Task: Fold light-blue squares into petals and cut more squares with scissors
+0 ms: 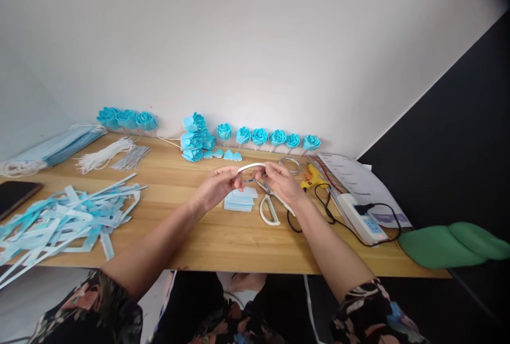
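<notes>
Above the middle of the table my left hand (pixel 218 187) pinches one end of a thin white strip (pixel 252 166). The strip bows upward, and its other end sits between the fingers of my right hand (pixel 283 182). Scissors with white handles (pixel 270 212) lie below my right hand, which partly covers them. A small stack of folded pale blue fabric pieces (pixel 240 200) is just below my left fingers. Several cut blue petal pieces (pixel 223 154) rest beyond the hands.
Blue fabric flowers (pixel 260 136) line the wall. Blue and white strips (pixel 71 221), white cords (pixel 107 153), face masks (pixel 67 146) and a phone (pixel 16 195) lie left. At right are a yellow glue gun (pixel 314 176), wire coil (pixel 289 165), power strip (pixel 362 221) and green object (pixel 450 244).
</notes>
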A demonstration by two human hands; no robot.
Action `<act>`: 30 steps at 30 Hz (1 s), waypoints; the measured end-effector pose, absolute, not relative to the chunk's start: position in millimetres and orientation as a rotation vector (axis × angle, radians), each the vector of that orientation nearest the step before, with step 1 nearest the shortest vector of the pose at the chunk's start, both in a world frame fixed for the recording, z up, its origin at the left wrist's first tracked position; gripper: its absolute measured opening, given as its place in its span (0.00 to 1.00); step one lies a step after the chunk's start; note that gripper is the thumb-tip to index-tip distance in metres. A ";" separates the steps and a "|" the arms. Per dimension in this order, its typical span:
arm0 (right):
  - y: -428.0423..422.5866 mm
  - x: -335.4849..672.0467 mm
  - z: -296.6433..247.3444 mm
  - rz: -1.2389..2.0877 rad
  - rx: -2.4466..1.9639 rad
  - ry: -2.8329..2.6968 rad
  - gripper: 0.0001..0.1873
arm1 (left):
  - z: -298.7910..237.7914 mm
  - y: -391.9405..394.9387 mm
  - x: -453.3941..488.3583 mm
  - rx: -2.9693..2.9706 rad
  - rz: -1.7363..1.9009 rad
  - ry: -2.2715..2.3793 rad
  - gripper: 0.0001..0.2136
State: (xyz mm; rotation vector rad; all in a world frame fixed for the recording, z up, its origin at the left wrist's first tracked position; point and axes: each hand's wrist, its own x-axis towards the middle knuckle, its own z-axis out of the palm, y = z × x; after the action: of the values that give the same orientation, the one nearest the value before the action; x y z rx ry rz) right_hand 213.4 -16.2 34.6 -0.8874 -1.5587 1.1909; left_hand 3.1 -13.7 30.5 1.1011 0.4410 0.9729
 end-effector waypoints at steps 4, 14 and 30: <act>-14.0 217.2 14.2 1.146 -0.928 -1.506 0.22 | 27.1 -16.3 4.0 1.125 0.866 0.441 0.13; -37.0 218.5 33.6 0.573 -0.952 -1.986 0.14 | 30.5 -21.3 1.6 1.389 0.736 0.565 0.12; -40.7 208.6 35.8 0.349 -0.838 -2.052 0.14 | 28.9 -20.8 0.5 1.447 0.754 0.592 0.11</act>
State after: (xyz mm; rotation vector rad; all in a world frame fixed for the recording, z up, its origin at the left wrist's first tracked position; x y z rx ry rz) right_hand 208.6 -40.7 35.8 -0.8381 -2.0522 0.3486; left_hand 0.5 -20.8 28.9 1.4471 0.5921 0.7541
